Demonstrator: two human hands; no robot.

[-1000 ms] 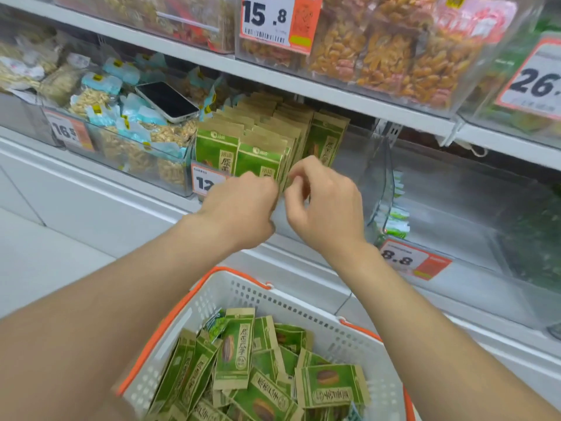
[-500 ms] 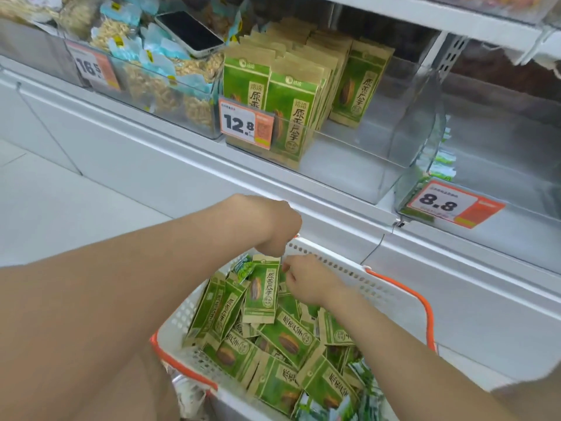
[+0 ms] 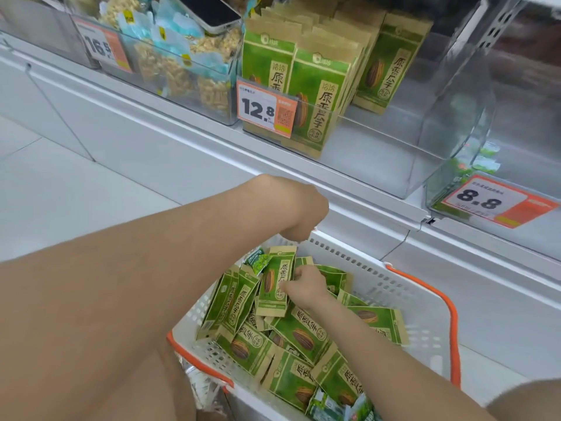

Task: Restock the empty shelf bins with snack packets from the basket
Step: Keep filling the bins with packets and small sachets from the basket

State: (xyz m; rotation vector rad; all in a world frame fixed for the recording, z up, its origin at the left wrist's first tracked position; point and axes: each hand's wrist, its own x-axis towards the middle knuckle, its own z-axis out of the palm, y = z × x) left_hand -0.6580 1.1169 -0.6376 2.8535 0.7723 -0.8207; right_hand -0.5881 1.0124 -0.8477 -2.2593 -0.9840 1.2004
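Green-and-kraft paper seed packets (image 3: 303, 344) lie heaped in the white perforated plastic basket with orange rim (image 3: 403, 299) at lower centre; right hand (image 3: 305, 287) pinches the edge of one upright packet (image 3: 274, 284), fingers closed on it. Left hand (image 3: 299, 212) hovers curled above the basket's far rim, grip unclear. Clear plastic shelf bin (image 3: 394, 141), upper centre, stands roughly half filled; its right side and the neighbouring bin (image 3: 516, 123) look bare, so plenty remains.
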